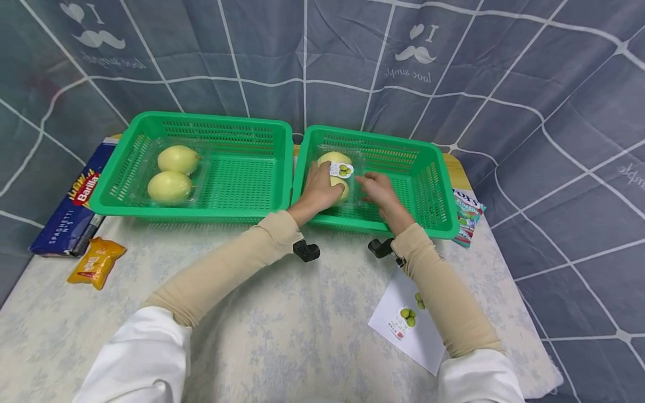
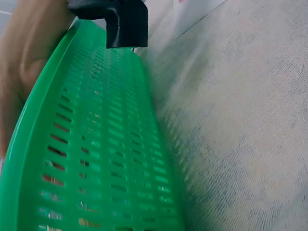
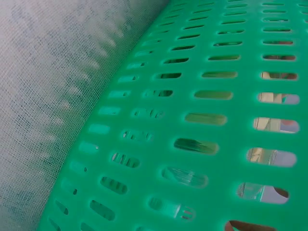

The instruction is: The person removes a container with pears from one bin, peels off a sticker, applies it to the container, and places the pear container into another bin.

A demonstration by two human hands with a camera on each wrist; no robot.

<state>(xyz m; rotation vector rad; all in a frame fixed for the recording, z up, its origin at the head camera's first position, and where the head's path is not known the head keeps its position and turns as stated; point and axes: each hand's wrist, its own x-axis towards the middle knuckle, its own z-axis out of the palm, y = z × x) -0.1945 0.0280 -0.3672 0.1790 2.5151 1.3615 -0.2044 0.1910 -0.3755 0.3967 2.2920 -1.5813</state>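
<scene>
Two hands (image 1: 322,187) (image 1: 378,190), each grip closed on fruit pack (image 1: 339,170), inside right green basket (image 1: 433,184).

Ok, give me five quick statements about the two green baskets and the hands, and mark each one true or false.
1. Both hands are inside the right basket. True: the left hand and right hand are on the clear fruit pack there.
2. The left basket holds a clear pack with two yellow-green fruits. True.
3. The blue spaghetti packet lies in the left basket. False: it lies on the table, left of that basket.
4. The fruit pack in the right basket has no label. False: a white sticker with green fruit printed on it sits on top.
5. A white paper sheet lies on the table near the right forearm. True.
</scene>
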